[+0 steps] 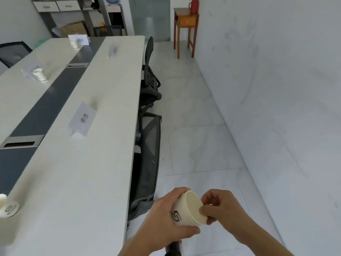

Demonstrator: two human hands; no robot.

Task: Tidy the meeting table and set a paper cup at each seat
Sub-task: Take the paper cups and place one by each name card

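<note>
Cup in hand: paper cup [186,209], off the meeting table [92,163], beyond its near-right edge
Left hand [166,217]: wrapping the cup's body
Right hand [219,209]: pinching its rim
Axis: lying tilted, mouth facing up-right
Done: cups [39,74] standing at the table's far-side seats
Left: right-side name card [82,119] seats lacking cups

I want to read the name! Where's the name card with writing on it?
The name card stands on the near white half of the meeting table, left of the black chairs and just right of the table's dark middle strip.
</note>
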